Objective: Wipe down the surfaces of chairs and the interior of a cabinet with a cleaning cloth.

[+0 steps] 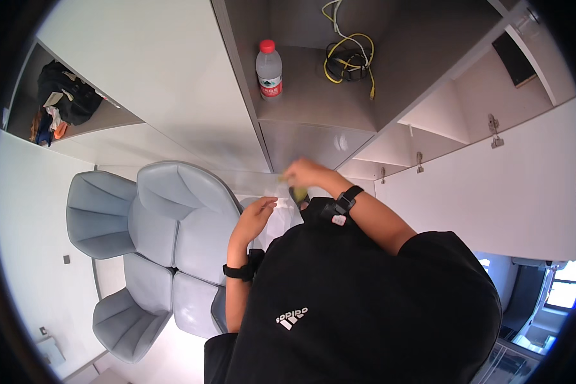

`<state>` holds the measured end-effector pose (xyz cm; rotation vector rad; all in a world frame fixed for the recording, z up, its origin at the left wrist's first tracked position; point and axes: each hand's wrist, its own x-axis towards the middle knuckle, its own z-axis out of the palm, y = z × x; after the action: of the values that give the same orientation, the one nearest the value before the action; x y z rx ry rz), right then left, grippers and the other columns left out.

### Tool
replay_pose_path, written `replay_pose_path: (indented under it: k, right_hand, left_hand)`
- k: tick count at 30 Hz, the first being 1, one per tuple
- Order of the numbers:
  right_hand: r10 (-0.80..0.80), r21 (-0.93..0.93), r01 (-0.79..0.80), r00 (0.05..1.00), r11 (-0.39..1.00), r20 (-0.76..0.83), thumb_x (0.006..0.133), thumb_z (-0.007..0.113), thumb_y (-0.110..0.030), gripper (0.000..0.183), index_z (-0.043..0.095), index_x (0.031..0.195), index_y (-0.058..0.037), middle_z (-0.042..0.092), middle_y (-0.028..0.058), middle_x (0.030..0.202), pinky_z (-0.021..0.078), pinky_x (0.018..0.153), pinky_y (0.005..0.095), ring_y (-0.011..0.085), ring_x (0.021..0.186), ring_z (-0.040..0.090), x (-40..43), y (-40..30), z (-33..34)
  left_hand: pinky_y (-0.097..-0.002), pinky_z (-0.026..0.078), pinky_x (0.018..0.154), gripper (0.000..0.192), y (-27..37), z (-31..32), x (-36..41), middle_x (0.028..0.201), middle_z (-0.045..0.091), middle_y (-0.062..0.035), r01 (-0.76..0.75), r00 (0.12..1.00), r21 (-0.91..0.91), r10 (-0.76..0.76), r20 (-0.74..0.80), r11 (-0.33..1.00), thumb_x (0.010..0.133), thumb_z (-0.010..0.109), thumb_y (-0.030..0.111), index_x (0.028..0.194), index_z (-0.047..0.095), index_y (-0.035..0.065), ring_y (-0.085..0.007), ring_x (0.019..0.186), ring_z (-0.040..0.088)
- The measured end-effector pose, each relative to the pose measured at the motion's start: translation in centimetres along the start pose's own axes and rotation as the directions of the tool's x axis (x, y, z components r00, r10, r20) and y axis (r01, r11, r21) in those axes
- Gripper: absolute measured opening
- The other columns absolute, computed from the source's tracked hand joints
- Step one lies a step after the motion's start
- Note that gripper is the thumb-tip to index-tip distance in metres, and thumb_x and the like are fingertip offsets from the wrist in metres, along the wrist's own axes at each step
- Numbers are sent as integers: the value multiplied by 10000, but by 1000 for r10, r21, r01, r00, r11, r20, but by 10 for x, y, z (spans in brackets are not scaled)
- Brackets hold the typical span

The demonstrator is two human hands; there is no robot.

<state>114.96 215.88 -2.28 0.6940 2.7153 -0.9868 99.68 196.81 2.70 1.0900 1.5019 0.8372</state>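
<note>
My right hand (303, 173) is blurred, in front of the lower grey cabinet panel (312, 139). Its fingers are closed on a yellow-green item (299, 194), perhaps a cloth, part of which shows below the hand. My left hand (255, 220) is held lower and to the left, fingers loosely bent, with nothing seen in it. Beside it is a pale, translucent sheet or bag (279, 222), partly hidden by my body; whether the hand touches it I cannot tell. Both wrists wear black straps.
A red-capped water bottle (269, 72) and coiled yellow, white and black cables (349, 60) lie in the open grey compartment. Grey padded chairs (206, 230) crowd the left. At right, a cabinet door (485, 192) hangs open on hinges. A black bag (72, 96) sits in the left niche.
</note>
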Motion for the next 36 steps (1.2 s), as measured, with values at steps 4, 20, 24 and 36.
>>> replay_pose_path:
  k: [4, 20, 24, 36]
  right_hand:
    - [-226, 320, 133, 934, 938, 276, 764, 541, -137, 322, 679, 1050, -83, 682, 160, 887, 495, 760, 354, 296, 805, 638, -45, -49, 49]
    - [-215, 731, -34, 946, 682, 245, 892, 622, -211, 440, 447, 1266, -59, 581, 137, 1131, 477, 906, 347, 213, 1050, 590, -89, -110, 16]
    - [-105, 661, 120, 993, 741, -62, 853, 651, -224, 467, 486, 1272, -100, 602, 114, 1118, 491, 850, 315, 199, 1022, 603, -54, -60, -17]
    - [133, 362, 295, 585, 884, -800, 703, 798, -335, 802, 400, 1359, -105, 540, 176, 1259, 466, 915, 385, 286, 1175, 530, 78, 8, -205]
  left_hand:
    - [-314, 433, 905, 402, -27, 7, -39, 1188, 570, -110, -19, 994, 66, 26, -105, 998, 897, 589, 159, 1264, 513, 14, -213, 1070, 549]
    - [-294, 490, 812, 495, -16, 31, -73, 1026, 638, -118, 44, 999, 10, -44, 1, 999, 764, 695, 73, 1209, 501, -23, -174, 929, 615]
    - [-356, 489, 800, 494, -7, 26, -57, 933, 652, -170, 52, 992, 9, -50, -114, 999, 670, 676, 36, 1152, 566, 39, -314, 900, 634]
    - [-290, 488, 802, 503, 8, 13, -6, 921, 642, -81, 3, 930, 64, 21, -366, 998, 654, 621, -109, 1132, 598, 45, -179, 885, 629]
